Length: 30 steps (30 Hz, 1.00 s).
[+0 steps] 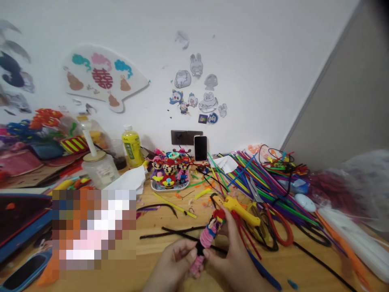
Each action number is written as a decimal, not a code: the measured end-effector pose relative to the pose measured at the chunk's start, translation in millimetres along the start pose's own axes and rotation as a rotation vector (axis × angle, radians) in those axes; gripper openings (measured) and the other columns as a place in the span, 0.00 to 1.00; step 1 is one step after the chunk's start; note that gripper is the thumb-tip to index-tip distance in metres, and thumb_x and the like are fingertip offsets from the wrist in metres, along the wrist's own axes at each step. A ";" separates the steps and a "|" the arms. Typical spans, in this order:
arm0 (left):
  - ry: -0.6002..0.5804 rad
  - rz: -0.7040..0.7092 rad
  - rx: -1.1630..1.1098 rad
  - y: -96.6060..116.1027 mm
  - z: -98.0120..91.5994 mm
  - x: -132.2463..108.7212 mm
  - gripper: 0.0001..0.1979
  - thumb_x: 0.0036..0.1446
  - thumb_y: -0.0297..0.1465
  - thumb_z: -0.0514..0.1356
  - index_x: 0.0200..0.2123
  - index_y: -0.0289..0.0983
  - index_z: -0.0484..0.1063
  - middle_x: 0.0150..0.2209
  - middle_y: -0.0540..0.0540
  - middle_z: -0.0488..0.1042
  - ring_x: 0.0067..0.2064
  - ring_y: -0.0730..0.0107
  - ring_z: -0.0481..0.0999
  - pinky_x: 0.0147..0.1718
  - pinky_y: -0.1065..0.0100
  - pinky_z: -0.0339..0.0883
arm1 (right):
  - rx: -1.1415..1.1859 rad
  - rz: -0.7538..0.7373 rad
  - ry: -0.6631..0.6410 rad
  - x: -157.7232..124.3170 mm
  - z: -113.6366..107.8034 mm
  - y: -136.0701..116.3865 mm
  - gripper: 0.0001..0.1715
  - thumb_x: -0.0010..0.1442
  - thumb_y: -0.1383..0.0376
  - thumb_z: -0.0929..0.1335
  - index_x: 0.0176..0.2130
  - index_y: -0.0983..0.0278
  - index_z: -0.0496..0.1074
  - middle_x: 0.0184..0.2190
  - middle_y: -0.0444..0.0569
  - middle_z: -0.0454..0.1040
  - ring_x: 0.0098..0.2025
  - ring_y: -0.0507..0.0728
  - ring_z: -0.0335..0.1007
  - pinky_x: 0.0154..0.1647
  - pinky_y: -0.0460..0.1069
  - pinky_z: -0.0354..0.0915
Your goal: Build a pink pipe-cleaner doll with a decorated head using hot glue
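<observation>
A small pipe-cleaner doll [208, 237] is held at a tilt low in the middle of the head view. Its body is fuzzy pink with a black band, and its top is red with yellow and blue parts. My left hand [178, 257] pinches the doll near the black band and lower part. On the other side, my right hand [234, 255] grips it, thumb at the band and fingers up behind the head. Beneath the hands, black pipe cleaners [170, 232] lie on the wooden table [127, 269]. The palms hide part of the doll's lower end.
Finished dolls stand in a white tray [182, 186] at the back. To the right are a yellow glue gun [243, 210], red-handled scissors [281, 229] and a heap of coloured pipe cleaners [243, 170]. A phone [200, 148] leans by the wall; a yellow bottle [131, 148] stands left.
</observation>
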<state>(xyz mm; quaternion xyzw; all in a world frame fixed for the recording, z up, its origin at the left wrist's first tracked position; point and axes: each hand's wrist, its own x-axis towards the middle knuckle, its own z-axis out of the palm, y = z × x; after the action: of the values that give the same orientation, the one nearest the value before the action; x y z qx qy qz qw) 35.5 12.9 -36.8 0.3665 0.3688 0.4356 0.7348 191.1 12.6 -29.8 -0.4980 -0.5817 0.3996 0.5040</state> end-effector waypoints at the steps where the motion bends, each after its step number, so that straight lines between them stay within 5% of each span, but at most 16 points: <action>1: -0.001 0.003 -0.006 -0.1 0.3 -0.1 0.15 0.37 0.39 0.68 0.21 0.32 0.74 0.17 0.48 0.74 0.18 0.78 0.68 0.20 0.75 0.59 | -0.017 -0.007 0.009 -0.3 0.6 1.1 0.51 0.42 0.73 0.68 0.60 0.58 0.45 0.53 0.52 0.61 0.53 0.60 0.60 0.54 0.56 0.55; 9: 0.009 -0.024 -0.168 -6.3 -2.2 2.4 0.20 0.35 0.35 0.70 0.35 0.35 0.75 0.22 0.48 0.76 0.21 0.73 0.73 0.19 0.74 0.62 | -0.039 -0.067 0.019 -0.1 2.4 9.6 0.47 0.44 0.71 0.66 0.60 0.63 0.44 0.49 0.54 0.65 0.48 0.60 0.65 0.50 0.53 0.61; 14: -0.069 -0.026 -0.154 -4.5 -1.3 2.4 0.17 0.38 0.34 0.69 0.33 0.33 0.77 0.23 0.46 0.77 0.21 0.77 0.73 0.20 0.76 0.63 | -0.200 -0.161 0.012 2.2 -3.1 16.8 0.45 0.47 0.69 0.65 0.60 0.64 0.42 0.53 0.55 0.60 0.53 0.60 0.61 0.51 0.52 0.61; 22: -0.153 -0.027 -0.218 1.8 3.7 2.1 0.15 0.39 0.33 0.69 0.33 0.34 0.78 0.29 0.45 0.79 0.30 0.74 0.75 0.33 0.75 0.65 | -0.180 -0.216 -0.037 7.1 -12.9 19.7 0.48 0.48 0.64 0.68 0.61 0.59 0.39 0.56 0.55 0.56 0.51 0.62 0.64 0.47 0.53 0.65; 27: -0.214 -0.031 -0.120 3.5 4.2 4.0 0.20 0.40 0.37 0.67 0.37 0.32 0.76 0.34 0.41 0.79 0.36 0.66 0.76 0.41 0.68 0.62 | -0.092 -0.214 -0.122 7.2 -18.6 20.2 0.52 0.51 0.62 0.67 0.62 0.59 0.31 0.56 0.57 0.58 0.55 0.62 0.60 0.48 0.53 0.64; 30: -0.221 -0.022 -0.050 4.7 5.1 5.2 0.22 0.38 0.37 0.69 0.36 0.31 0.76 0.32 0.41 0.79 0.39 0.61 0.76 0.46 0.65 0.59 | -0.079 -0.223 -0.080 7.4 -17.1 22.1 0.50 0.52 0.59 0.67 0.62 0.59 0.35 0.56 0.57 0.58 0.54 0.64 0.61 0.46 0.54 0.66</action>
<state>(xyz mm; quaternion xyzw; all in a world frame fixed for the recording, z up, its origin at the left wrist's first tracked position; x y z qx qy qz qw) 40.0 18.2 -31.6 0.3899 0.2785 0.3932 0.7847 211.9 23.3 -46.8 -0.4333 -0.6682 0.3376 0.5018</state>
